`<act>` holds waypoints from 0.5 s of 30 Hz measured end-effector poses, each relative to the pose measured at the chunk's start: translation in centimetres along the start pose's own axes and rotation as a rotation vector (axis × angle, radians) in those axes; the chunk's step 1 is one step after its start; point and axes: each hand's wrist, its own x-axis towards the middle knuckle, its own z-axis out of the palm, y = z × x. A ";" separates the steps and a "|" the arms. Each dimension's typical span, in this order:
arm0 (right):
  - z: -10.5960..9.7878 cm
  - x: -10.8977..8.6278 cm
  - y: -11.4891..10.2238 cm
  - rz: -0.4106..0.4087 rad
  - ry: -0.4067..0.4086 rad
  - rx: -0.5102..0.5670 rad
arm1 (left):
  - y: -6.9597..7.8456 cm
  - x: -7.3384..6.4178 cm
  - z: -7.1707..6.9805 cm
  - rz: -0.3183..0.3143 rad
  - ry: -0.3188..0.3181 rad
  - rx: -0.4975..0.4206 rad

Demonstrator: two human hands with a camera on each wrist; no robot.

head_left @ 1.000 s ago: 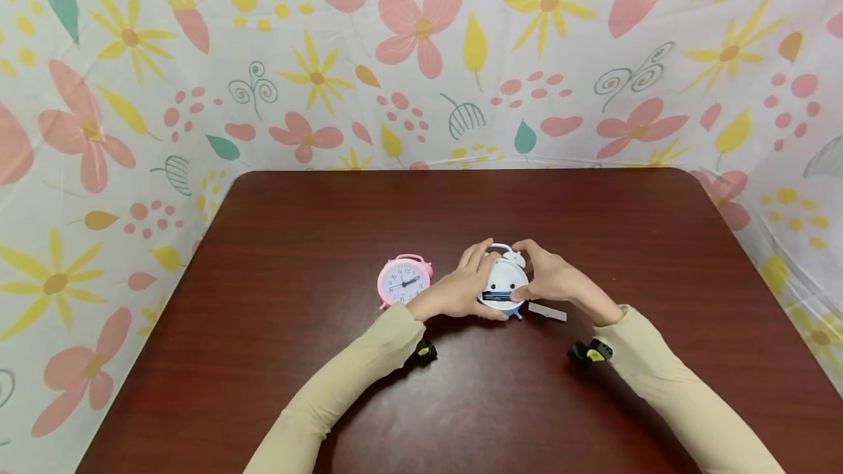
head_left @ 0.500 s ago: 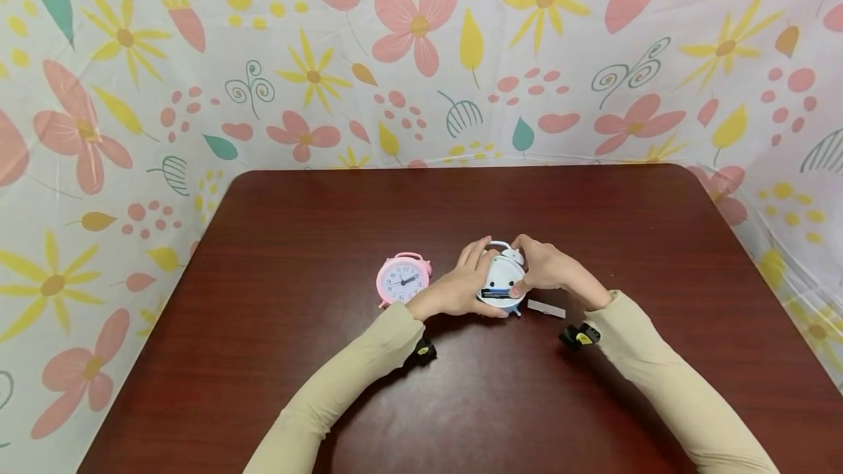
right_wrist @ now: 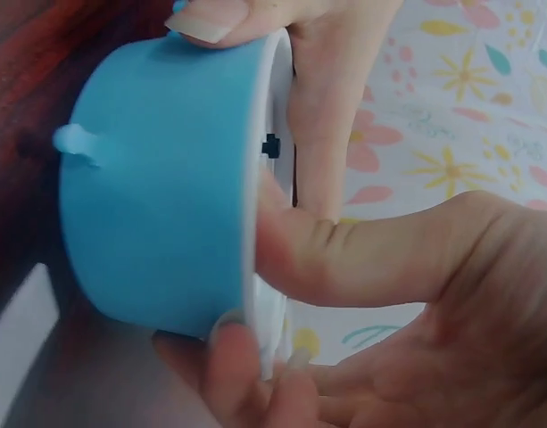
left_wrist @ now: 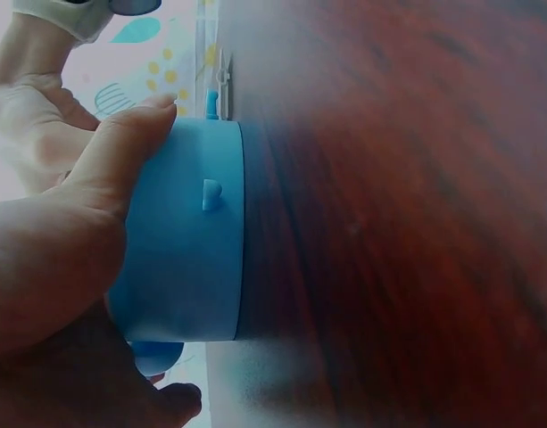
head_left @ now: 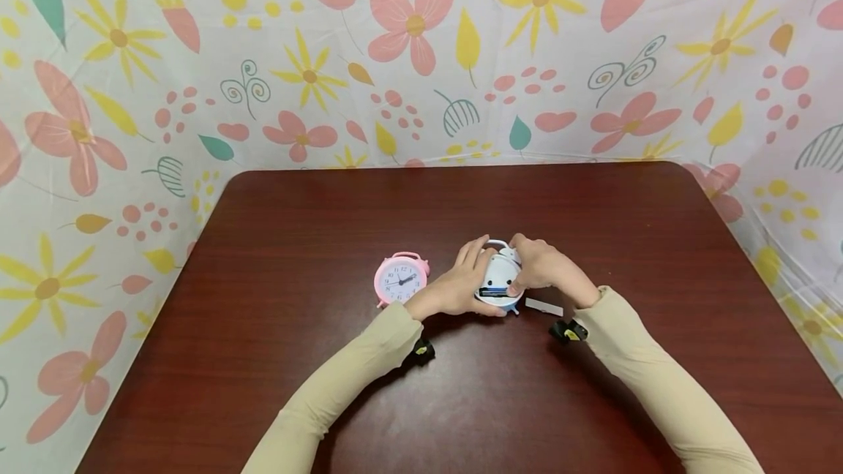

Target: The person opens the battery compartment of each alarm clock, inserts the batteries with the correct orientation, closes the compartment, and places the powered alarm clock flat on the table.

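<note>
A blue alarm clock with a white back (head_left: 502, 268) lies face down on the table. Its battery compartment is uncovered, and a dark and blue battery (head_left: 492, 292) shows inside. My left hand (head_left: 457, 287) grips the clock's left side, its thumb along the blue casing (left_wrist: 179, 241) in the left wrist view. On the other side, my right hand (head_left: 546, 267) has its fingers at the clock's rim. Its bent thumb (right_wrist: 344, 259) presses into the back near the battery; the thumb's tip is hidden in the right wrist view. A white battery cover (head_left: 544, 306) lies just right of the clock.
Left of my left hand, a pink alarm clock (head_left: 400, 281) lies face up, partly covered by the wrist. The dark red wooden table (head_left: 316, 218) reaches back to a flowered cloth (head_left: 408, 93). A black wrist camera (head_left: 568, 331) sits below the right wrist.
My right wrist and forearm have shifted a little left and away from me, the thumb staying at the battery compartment. The left hand keeps its hold. The head view has drifted slightly.
</note>
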 end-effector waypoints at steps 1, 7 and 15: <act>0.0 0.1 -0.2 0.011 -0.003 -0.013 | 0.0 0.0 0.0 0.001 0.005 0.004; 0.1 0.3 -0.8 0.072 -0.020 -0.083 | -0.1 0.2 0.1 -0.003 0.010 0.001; 0.5 0.2 -0.1 -0.009 -0.008 -0.041 | -0.2 0.2 0.2 -0.018 -0.009 0.002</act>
